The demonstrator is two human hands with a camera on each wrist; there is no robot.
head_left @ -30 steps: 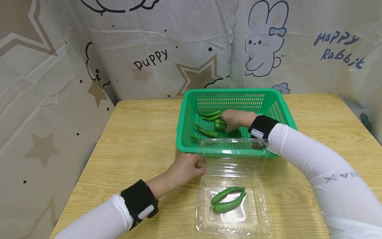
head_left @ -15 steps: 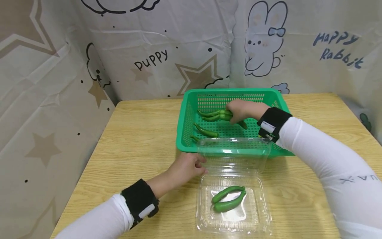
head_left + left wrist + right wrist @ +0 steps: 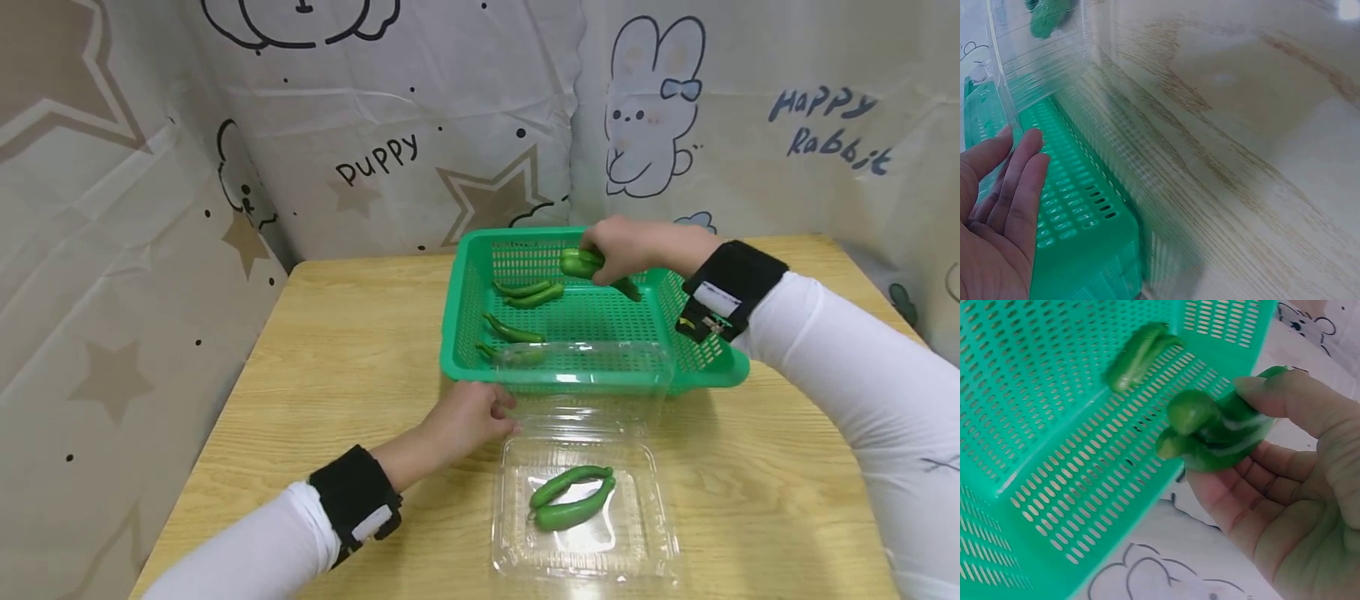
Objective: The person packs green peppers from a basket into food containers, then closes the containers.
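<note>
My right hand [image 3: 609, 255] grips green peppers [image 3: 576, 262] above the far side of a green plastic basket [image 3: 459, 287]; the right wrist view shows the peppers [image 3: 1210, 432] pinched between thumb and fingers [image 3: 1285, 394]. Several more peppers [image 3: 527, 292] lie in the basket. A clear clamshell box [image 3: 592, 554] sits open in front of the basket with two peppers [image 3: 572, 500] in its base. My left hand [image 3: 480, 414] rests with straight fingers [image 3: 1019, 181] against the left edge of the raised lid [image 3: 585, 379].
The basket [image 3: 1079, 219] stands at the back middle of a wooden table [image 3: 345, 358]. Printed cloth walls [image 3: 375, 125] close in the back and left. Bare wood lies to the left of the basket and to the right of the box.
My right hand closed on peppers at the basket floor, then lifted them up and toward the far rim. The left hand and the box have stayed put.
</note>
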